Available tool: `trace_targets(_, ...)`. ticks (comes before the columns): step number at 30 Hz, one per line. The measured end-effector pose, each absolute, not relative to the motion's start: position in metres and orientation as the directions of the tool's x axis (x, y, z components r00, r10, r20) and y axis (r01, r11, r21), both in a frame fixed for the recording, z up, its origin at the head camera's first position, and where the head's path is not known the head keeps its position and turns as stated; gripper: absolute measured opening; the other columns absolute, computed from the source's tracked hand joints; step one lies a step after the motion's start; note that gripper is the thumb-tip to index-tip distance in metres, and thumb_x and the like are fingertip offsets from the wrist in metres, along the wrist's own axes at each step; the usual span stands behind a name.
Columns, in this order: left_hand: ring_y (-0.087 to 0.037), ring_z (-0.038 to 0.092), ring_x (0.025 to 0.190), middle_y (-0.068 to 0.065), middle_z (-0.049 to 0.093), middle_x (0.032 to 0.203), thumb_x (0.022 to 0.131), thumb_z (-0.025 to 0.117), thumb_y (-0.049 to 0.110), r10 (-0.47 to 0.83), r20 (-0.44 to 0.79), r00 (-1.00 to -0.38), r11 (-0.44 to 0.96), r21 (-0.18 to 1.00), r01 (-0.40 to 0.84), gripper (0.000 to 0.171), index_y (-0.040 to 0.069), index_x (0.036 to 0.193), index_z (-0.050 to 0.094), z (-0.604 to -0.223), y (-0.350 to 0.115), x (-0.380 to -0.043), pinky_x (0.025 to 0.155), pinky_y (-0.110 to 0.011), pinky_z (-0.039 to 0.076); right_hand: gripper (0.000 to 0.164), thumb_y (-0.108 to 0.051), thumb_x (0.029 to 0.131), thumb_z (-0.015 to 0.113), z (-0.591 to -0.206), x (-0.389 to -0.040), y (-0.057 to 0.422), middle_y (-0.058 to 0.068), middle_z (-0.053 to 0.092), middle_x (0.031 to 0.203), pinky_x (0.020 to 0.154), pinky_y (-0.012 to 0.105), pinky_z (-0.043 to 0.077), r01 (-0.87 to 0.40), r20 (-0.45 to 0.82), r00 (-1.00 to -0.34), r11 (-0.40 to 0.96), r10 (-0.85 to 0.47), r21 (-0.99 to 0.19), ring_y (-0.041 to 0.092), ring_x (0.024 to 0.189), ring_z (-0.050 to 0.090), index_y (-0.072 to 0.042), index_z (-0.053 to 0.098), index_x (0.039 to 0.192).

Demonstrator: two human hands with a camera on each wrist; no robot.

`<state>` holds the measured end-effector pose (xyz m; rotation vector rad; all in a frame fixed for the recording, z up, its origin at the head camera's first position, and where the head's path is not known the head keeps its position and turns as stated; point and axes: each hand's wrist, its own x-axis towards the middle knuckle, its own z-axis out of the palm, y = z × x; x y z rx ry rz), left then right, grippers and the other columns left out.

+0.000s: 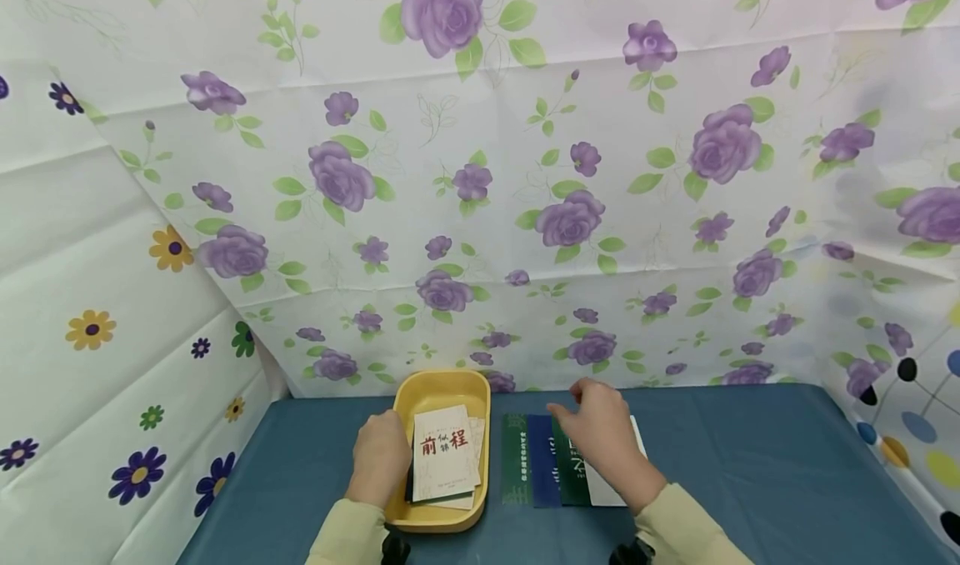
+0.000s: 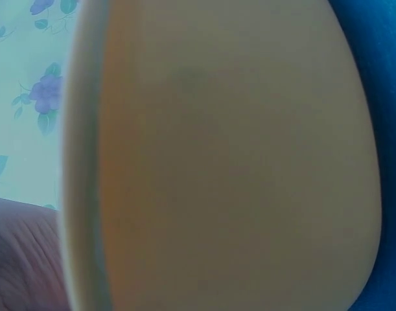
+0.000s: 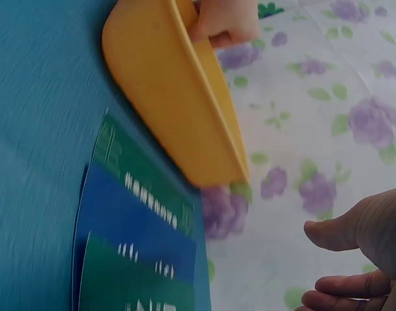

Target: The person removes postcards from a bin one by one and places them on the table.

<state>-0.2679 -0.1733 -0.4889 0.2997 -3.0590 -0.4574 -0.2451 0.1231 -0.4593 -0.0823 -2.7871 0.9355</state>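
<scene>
A yellow plastic tray (image 1: 480,511) stands on the table with several cards in it; the top one, a white card (image 1: 442,473), bears red and black Chinese characters. My left hand (image 1: 381,457) grips the tray's left rim, its fingers curled over the edge and partly hidden. To the right of the tray lies an overlapping row of cards: a green card (image 1: 516,465), a blue card (image 1: 542,465), a dark green card (image 1: 573,482) and a whitish card (image 1: 603,490). My right hand (image 1: 600,427) hovers over the right end of this row, thumb and fingers apart, holding nothing.
A dark blue cloth (image 1: 750,465) covers the table. Behind it hangs a white sheet (image 1: 510,132) with purple flowers, reaching down to the table's back edge. Another flowered sheet (image 1: 75,398) closes off the left side, and a dotted one (image 1: 922,415) the right.
</scene>
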Motion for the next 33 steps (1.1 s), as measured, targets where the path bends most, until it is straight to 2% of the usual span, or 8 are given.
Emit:
trace_targets(2, -0.023, 0.060, 0.054, -0.013, 0.060, 0.066, 0.085, 0.059, 0.000, -0.193, 0.007, -0.981, 0.939, 0.292, -0.182, 0.005, -0.002, 0.087, 0.063, -0.488, -0.173, -0.268, 0.041, -0.032, 0.043, 0.040, -0.038, 0.077, 0.074, -0.457, -0.246, 0.112, 0.009, 0.065, 0.095, 0.056, 0.029, 0.044, -0.026, 0.185, -0.977, 0.800, 0.107, -0.599, 0.011, 0.055, 0.052, -0.009, 0.064, 0.103)
trace_targets(7, -0.023, 0.061, 0.054, -0.013, 0.060, 0.066, 0.084, 0.060, -0.001, -0.183, 0.028, -0.983, 0.944, 0.284, -0.167, 0.004, -0.003, 0.085, 0.063, -0.487, -0.174, -0.268, 0.041, -0.033, 0.043, 0.048, -0.040, 0.075, 0.075, -0.452, -0.248, 0.080, 0.009, 0.064, 0.102, 0.062, 0.032, 0.051, -0.061, 0.208, -0.975, 0.800, 0.080, -0.597, 0.018, 0.077, 0.063, -0.008, 0.064, 0.109)
trace_targets(13, -0.023, 0.061, 0.054, -0.014, 0.061, 0.065, 0.084, 0.059, -0.001, -0.169, 0.042, -0.985, 0.949, 0.278, -0.151, 0.005, -0.003, 0.083, 0.064, -0.488, -0.174, -0.267, 0.041, -0.033, 0.044, 0.057, -0.042, 0.076, 0.075, -0.444, -0.245, 0.044, 0.013, 0.064, 0.109, 0.069, 0.036, 0.054, -0.127, 0.217, -0.976, 0.794, 0.006, -0.595, 0.026, 0.091, 0.065, -0.003, 0.061, 0.116)
trace_targets(17, -0.023, 0.061, 0.054, -0.014, 0.061, 0.066, 0.084, 0.060, 0.000, -0.174, 0.036, -0.984, 0.947, 0.279, -0.157, 0.005, -0.003, 0.084, 0.064, -0.488, -0.173, -0.266, 0.041, -0.033, 0.043, 0.055, -0.040, 0.077, 0.074, -0.444, -0.244, 0.026, 0.011, 0.064, 0.108, 0.073, 0.037, 0.054, -0.187, 0.234, -0.971, 0.784, -0.055, -0.592, 0.026, 0.095, 0.064, -0.004, 0.061, 0.117)
trace_targets(22, -0.026, 0.063, 0.056, -0.016, 0.063, 0.067, 0.083, 0.061, 0.000, -0.175, 0.038, -0.984, 0.950, 0.269, -0.159, 0.005, -0.004, 0.084, 0.064, -0.488, -0.171, -0.266, 0.042, -0.035, 0.045, 0.055, -0.039, 0.078, 0.073, -0.450, -0.242, 0.004, 0.013, 0.063, 0.111, 0.080, 0.040, 0.053, -0.199, 0.195, -0.976, 0.781, -0.101, -0.592, 0.027, 0.102, 0.061, -0.004, 0.060, 0.118)
trace_targets(25, -0.028, 0.063, 0.057, -0.017, 0.064, 0.068, 0.083, 0.061, 0.000, -0.166, 0.046, -0.985, 0.953, 0.264, -0.148, 0.006, -0.004, 0.084, 0.064, -0.488, -0.172, -0.266, 0.042, -0.037, 0.046, 0.055, -0.040, 0.078, 0.073, -0.453, -0.241, -0.008, 0.013, 0.063, 0.110, 0.078, 0.039, 0.053, -0.206, 0.163, -0.978, 0.772, -0.134, -0.601, 0.027, 0.101, 0.061, -0.004, 0.060, 0.117)
trace_targets(30, -0.029, 0.062, 0.054, -0.018, 0.063, 0.067, 0.082, 0.063, 0.000, -0.144, 0.049, -0.988, 0.957, 0.259, -0.127, 0.008, -0.006, 0.088, 0.064, -0.488, -0.173, -0.266, 0.041, -0.037, 0.046, 0.051, -0.042, 0.077, 0.073, -0.459, -0.240, -0.022, 0.007, 0.061, 0.093, 0.064, 0.030, 0.051, -0.211, 0.097, -0.977, 0.761, -0.192, -0.613, 0.018, 0.080, 0.058, -0.004, 0.061, 0.110)
trace_targets(33, -0.028, 0.061, 0.052, -0.017, 0.062, 0.066, 0.081, 0.063, 0.000, -0.145, 0.032, -0.989, 0.955, 0.266, -0.131, 0.008, -0.005, 0.087, 0.064, -0.488, -0.173, -0.265, 0.040, -0.035, 0.045, 0.051, -0.043, 0.078, 0.072, -0.465, -0.241, -0.029, 0.007, 0.059, 0.091, 0.063, 0.031, 0.050, -0.191, 0.052, -0.979, 0.788, -0.199, -0.585, 0.018, 0.079, 0.056, -0.003, 0.060, 0.108)
